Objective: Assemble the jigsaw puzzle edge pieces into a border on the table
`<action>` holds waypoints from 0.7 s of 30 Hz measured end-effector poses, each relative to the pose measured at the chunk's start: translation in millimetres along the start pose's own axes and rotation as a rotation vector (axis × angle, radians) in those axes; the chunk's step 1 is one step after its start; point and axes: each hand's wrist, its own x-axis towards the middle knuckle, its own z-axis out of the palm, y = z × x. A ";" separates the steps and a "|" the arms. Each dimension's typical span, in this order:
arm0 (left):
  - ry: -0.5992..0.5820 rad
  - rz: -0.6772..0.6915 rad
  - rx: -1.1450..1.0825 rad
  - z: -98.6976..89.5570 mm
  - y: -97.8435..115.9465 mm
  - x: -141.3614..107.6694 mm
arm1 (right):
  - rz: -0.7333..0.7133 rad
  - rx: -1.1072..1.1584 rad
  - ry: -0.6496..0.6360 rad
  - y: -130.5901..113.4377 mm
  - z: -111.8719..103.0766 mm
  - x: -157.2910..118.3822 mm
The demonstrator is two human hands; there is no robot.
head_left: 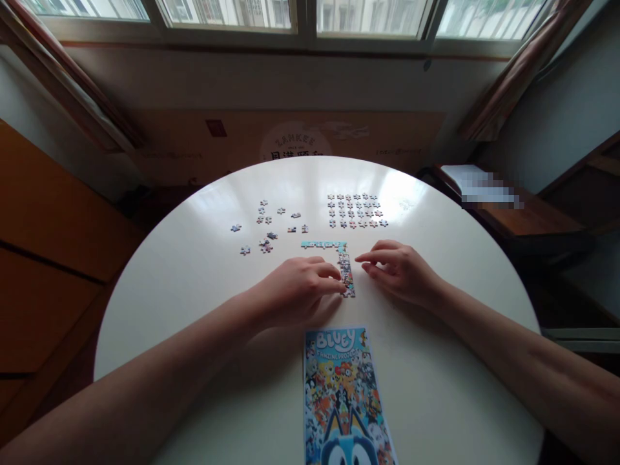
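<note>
An L-shaped strip of joined puzzle pieces (323, 245) lies mid-table, its top edge light blue and its right side multicoloured. My left hand (303, 287) rests at the lower left of the vertical part, fingers bent and touching pieces near its bottom end; whether a piece is between the fingertips is hidden. Just right of the strip is my right hand (400, 268), its thumb and index finger apart with nothing visible between them. Below the hands lies a colourful Bluey picture sheet (343, 394).
Loose puzzle pieces (266, 246) are scattered at the left rear of the round white table (159, 284). Rows of separate pieces (349, 214) stand behind the strip. A wooden side table (523, 216) with white paper (472, 181) is at right.
</note>
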 end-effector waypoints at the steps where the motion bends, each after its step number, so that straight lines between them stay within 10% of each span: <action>1: -0.009 0.001 0.009 0.1 0.0 -0.1 | -0.021 -0.027 -0.002 0.6 0.8 0.5; 21: -0.080 -0.004 -0.016 -5.6 2.8 0.8 | -0.075 -0.199 -0.057 2.7 5.4 3.5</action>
